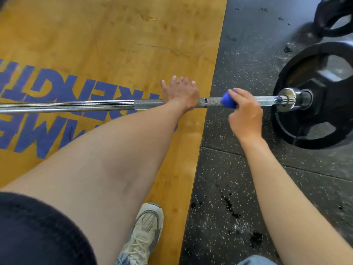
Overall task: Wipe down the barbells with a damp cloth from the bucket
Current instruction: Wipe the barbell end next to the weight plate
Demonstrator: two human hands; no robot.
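The barbell [76, 106] is seen lying across the wooden platform [95, 35] and the black rubber floor [229, 188], with a black weight plate [315, 96] loaded at its right end. The left hand [181, 92] is laid flat on the knurled part of the bar, fingers straight and spread. Just to its right, a blue cloth [227, 101] is wrapped round the bar and gripped by the right hand [246, 113], near the plate. A pale sneaker [143, 232] is planted at the platform's edge.
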